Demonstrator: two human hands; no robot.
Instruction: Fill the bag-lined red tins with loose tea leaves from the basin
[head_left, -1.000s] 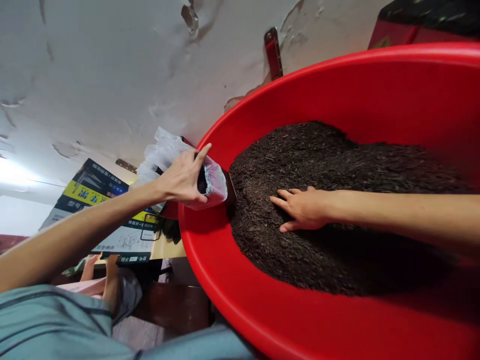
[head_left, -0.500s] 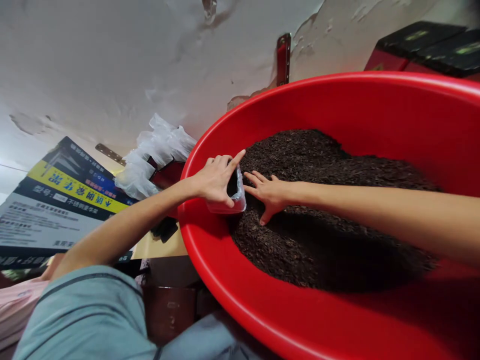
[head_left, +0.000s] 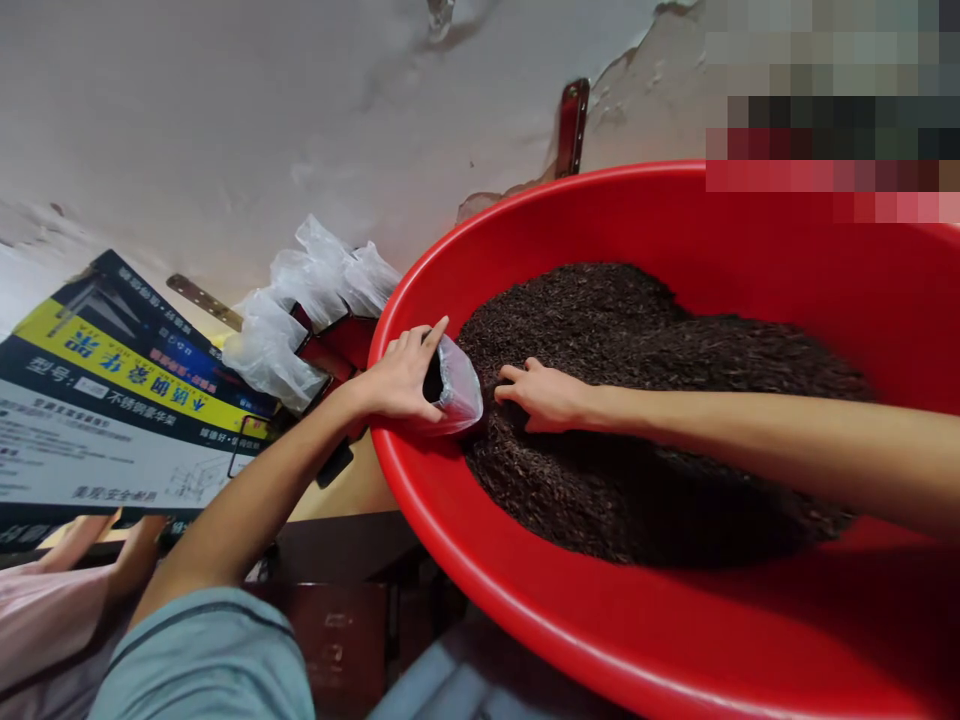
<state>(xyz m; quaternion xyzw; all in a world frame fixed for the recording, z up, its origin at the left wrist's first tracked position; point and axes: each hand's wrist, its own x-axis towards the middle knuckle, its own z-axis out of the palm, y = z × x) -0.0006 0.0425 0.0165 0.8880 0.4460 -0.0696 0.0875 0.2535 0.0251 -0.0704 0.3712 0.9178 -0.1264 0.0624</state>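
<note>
My left hand (head_left: 401, 380) grips a small box lined with a clear plastic bag (head_left: 461, 388) at the left inner side of the red tub (head_left: 435, 520). The bag's edge flares out toward the tub's middle; the box's inside looks dark and its outer wall is mostly hidden. Just right of it, my right hand (head_left: 551, 395) lies low over the dark, loose, dry leaves (head_left: 600, 300), which look like tea. Its fingers are half bent and apart, and none of the leaves shows in them. The leaves form a broad heap across the tub's bottom.
Left of the tub stand dark red boxes with plastic bags (head_left: 319, 270) sticking out of them. A large printed cardboard carton (head_left: 112, 420) is farther left, near another person's pink clothing (head_left: 52, 620). Behind is a peeling wall (head_left: 300, 110). The upper right corner is pixelated.
The box in my left hand has tipped and moved left, showing more of its bag. My right hand's fingers, earlier spread out toward the box, are now more bent.
</note>
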